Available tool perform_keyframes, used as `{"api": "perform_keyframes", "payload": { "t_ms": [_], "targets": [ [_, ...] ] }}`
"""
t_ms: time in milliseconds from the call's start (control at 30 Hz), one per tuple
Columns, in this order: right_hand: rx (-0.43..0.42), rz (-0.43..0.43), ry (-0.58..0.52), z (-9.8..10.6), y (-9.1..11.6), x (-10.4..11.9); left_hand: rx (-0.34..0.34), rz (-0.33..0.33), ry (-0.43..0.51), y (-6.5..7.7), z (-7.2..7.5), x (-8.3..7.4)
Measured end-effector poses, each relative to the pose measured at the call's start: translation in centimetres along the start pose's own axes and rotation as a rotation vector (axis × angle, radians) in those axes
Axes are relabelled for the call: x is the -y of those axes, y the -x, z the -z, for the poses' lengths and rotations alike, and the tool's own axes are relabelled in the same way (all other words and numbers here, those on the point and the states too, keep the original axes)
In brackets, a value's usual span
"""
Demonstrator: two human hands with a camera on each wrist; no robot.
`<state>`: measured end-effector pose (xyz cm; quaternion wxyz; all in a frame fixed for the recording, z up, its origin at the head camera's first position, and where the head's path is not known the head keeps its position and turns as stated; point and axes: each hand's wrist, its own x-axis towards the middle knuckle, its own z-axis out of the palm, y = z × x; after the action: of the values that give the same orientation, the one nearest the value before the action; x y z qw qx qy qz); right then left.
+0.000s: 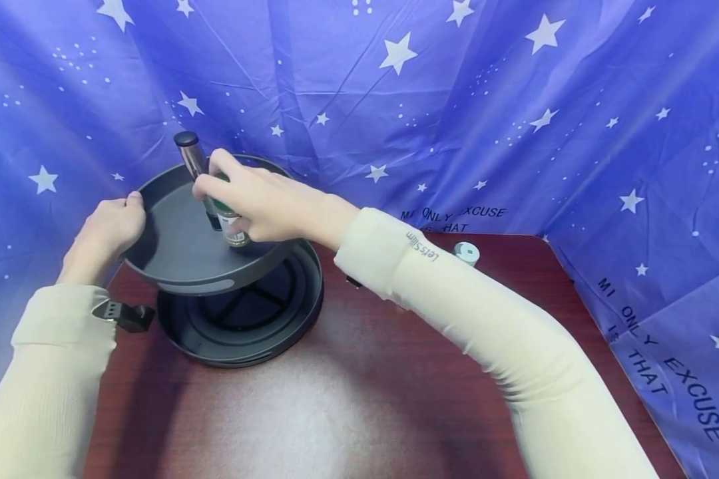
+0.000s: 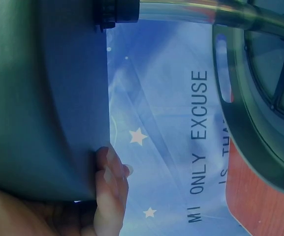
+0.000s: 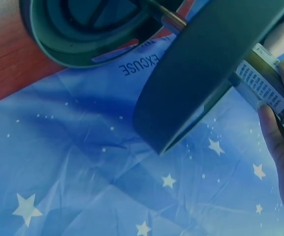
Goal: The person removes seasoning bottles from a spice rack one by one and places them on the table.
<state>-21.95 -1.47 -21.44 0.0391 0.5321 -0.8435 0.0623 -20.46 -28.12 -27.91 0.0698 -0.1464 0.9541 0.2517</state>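
Note:
A dark grey two-tier round tray stands on the table, its upper tray (image 1: 174, 246) above the lower tray (image 1: 287, 332). A metallic post (image 2: 181, 11) joins the tiers, and a black-capped post (image 1: 192, 158) rises above the upper one. My left hand (image 1: 110, 226) grips the upper tray's left rim, with the thumb over the edge and fingers beneath. In my right hand (image 1: 269, 199) is a spice jar (image 1: 235, 234) with a green lid and a white label. It is held upright close over the upper tray's floor, beside the post; in the right wrist view the label (image 3: 262, 86) faces the camera.
Behind my right sleeve, a pale green round item (image 1: 467, 253) sits near the table's back edge. The red-brown table (image 1: 359, 399) reaches toward me. Blue star-printed cloth (image 1: 335, 66) hangs close behind the tray and along both sides.

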Motion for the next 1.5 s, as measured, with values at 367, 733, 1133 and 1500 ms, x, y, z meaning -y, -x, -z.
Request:
{"api": "perform_keyframes", "payload": {
  "t_ms": [367,733,1133,1500],
  "targets": [
    [-0.048,-0.047,-0.065,1.5,2.0,-1.9,0.004,0.006,0.005,-0.2,0.0,0.0],
    [-0.075,-0.118,-0.088,2.7,3.6,-3.2,0.005,0.008,-0.005,-0.2,0.0,0.1],
    [-0.118,-0.161,-0.098,4.1,6.2,-5.5,0.003,-0.018,-0.007,-0.4,0.0,0.0],
    [-0.151,-0.251,-0.075,5.8,8.9,-7.4,0.010,-0.017,0.002,-0.3,0.0,0.1]
  ]
}}
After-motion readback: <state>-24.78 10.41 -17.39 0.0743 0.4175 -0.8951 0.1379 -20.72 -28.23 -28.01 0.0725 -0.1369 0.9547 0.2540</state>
